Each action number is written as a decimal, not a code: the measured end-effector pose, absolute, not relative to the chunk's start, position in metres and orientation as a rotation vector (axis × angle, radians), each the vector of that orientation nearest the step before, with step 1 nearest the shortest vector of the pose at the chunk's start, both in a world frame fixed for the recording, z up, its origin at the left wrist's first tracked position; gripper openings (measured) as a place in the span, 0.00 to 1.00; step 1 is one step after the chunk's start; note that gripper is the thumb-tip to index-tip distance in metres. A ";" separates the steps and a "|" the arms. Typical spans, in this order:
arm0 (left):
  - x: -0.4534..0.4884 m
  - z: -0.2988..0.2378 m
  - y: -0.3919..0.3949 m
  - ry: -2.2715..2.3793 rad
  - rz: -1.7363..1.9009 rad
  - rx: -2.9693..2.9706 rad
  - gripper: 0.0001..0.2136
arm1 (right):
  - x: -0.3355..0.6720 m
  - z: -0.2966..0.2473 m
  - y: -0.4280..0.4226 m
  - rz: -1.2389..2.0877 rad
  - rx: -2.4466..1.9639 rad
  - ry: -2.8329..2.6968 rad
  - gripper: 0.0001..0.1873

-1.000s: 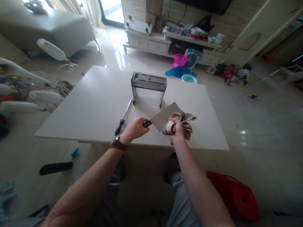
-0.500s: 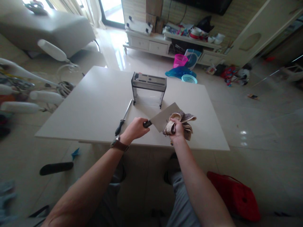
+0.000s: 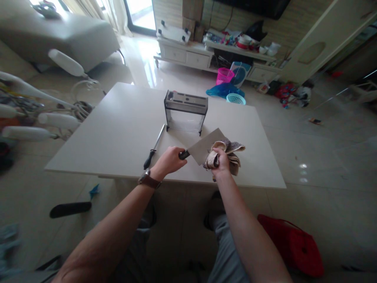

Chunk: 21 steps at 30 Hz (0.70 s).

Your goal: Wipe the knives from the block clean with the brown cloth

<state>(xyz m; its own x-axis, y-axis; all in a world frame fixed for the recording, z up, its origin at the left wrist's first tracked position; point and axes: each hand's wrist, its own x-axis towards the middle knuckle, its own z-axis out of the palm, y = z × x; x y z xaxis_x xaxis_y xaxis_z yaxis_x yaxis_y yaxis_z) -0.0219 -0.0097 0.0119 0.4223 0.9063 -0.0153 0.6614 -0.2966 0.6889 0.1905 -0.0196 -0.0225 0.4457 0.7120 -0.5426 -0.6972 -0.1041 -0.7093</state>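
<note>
My left hand [image 3: 170,160] is wrapped round the black handle of a cleaver [image 3: 206,146], whose broad grey blade points up and to the right above the table. In my right hand [image 3: 221,162] is a bunched brown and cream cloth [image 3: 234,151], lying against the right part of the blade and hiding it there. Left of my left hand a honing steel [image 3: 154,147] with a black handle lies on the white table [image 3: 100,129]. Beyond the cleaver stands a knife block [image 3: 186,101] with a slotted grey top and clear sides.
White padded arms of a stand [image 3: 66,63] with cables are at the left. A red bag [image 3: 291,245] lies on the floor at the lower right. Past the table's far edge are a pink basket [image 3: 224,75], a light blue basket [image 3: 235,99] and a white cabinet [image 3: 197,59].
</note>
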 end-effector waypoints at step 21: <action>-0.045 0.024 -0.002 1.247 0.292 1.928 0.01 | 0.222 -0.017 -0.018 1.162 -1.202 -0.071 0.08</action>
